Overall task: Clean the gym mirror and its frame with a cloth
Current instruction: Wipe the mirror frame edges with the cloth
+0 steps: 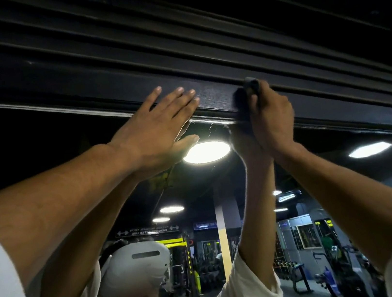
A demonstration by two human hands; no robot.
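L hand (158, 126) lies flat on the frame (215, 99), fingers straight & together, thumb down over the mirror (196, 191) at its top edge, prob. bracing for the overhead reach. R hand (272, 121) curls round a dark cloth (246, 100), pressing it to the frame just beside, to wipe. Cloth mostly hidden by fingers, blends w/ the black frame; frame ends cut off.

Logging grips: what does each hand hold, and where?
Right hand grips the cloth in a bunch, its top poking out; left hand holds nothing, flat on the frame.
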